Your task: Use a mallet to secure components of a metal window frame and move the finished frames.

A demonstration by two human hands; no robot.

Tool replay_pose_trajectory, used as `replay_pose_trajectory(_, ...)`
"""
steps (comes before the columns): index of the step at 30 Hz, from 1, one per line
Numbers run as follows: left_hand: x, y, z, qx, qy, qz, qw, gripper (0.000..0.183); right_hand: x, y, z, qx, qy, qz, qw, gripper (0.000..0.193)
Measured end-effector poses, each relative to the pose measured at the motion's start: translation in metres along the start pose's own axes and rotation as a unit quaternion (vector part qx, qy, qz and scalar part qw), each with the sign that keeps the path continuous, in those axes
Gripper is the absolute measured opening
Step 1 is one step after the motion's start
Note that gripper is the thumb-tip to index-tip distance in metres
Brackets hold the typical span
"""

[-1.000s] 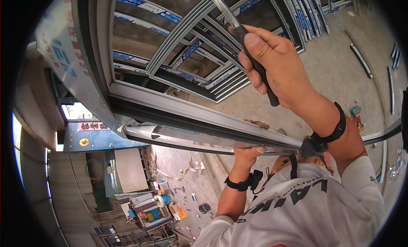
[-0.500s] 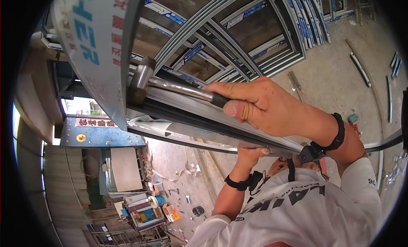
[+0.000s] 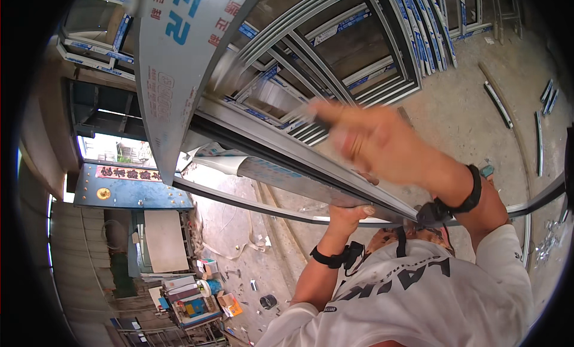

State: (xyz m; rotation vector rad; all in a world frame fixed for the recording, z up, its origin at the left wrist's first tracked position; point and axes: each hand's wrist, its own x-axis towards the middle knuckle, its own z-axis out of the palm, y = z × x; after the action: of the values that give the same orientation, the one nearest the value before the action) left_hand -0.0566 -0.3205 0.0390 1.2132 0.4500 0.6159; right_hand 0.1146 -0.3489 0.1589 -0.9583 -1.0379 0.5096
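A dark metal window frame (image 3: 269, 147) slants across the middle, with white protective film (image 3: 239, 166) partly peeled and hanging along it. Gripped in my right hand (image 3: 379, 141) is a hammer (image 3: 301, 115), smeared by motion; its head is a faint blur near the frame's corner. The hand itself is blurred too, above the bar. Lower down, my left hand (image 3: 348, 220) holds the underside of the frame, its thumb showing and its other fingers mostly hidden. A wide panel (image 3: 179, 66) in printed film rises from the frame's far left end.
Several finished window frames (image 3: 341, 54) lean together beyond my right hand, beside upright film-wrapped bars (image 3: 418, 30). Loose strips (image 3: 498, 105) lie on the floor at the right. At the lower left are a cluttered stack of boxes (image 3: 191, 296) and a blue metal door (image 3: 128, 191).
The hammer has come away from the frame's corner and is now blurred by motion. My view has shifted slightly, showing more of the film-covered panel. My left hand keeps its place on the frame.
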Motion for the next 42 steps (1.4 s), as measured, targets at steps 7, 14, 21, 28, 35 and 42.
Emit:
replay_pose_trajectory(7, 0.002, 0.005, -0.003, -0.012, 0.008, 0.003, 1.000, 0.074, 0.030, -0.027, -0.026, 0.075, -0.023, 0.162, 0.984, 0.045)
replay_pose_trajectory(14, -0.014, 0.001, -0.011, 0.030, 0.032, -0.035, 0.998, 0.070, 0.019, -0.016, -0.002, -0.039, -0.181, 0.035, 0.982, 0.041)
replay_pose_trajectory(21, -0.008, 0.002, -0.006, 0.018, 0.010, -0.017, 1.000, 0.064, 0.015, -0.023, -0.001, -0.039, -0.180, 0.085, 0.979, 0.043)
replay_pose_trajectory(28, -0.004, -0.005, -0.007, 0.002, 0.021, -0.011, 1.000, 0.062, 0.013, -0.026, -0.006, -0.040, -0.194, 0.100, 0.975, 0.043)
replay_pose_trajectory(35, -0.003, 0.006, 0.004, -0.016, 0.029, -0.002, 0.999, 0.061, 0.004, -0.023, -0.004, -0.022, -0.195, 0.066, 0.978, 0.043)
replay_pose_trajectory(42, 0.003, -0.009, -0.003, 0.028, 0.025, 0.006, 0.999, 0.061, -0.002, -0.022, -0.009, 0.016, -0.150, 0.148, 0.977, 0.048)
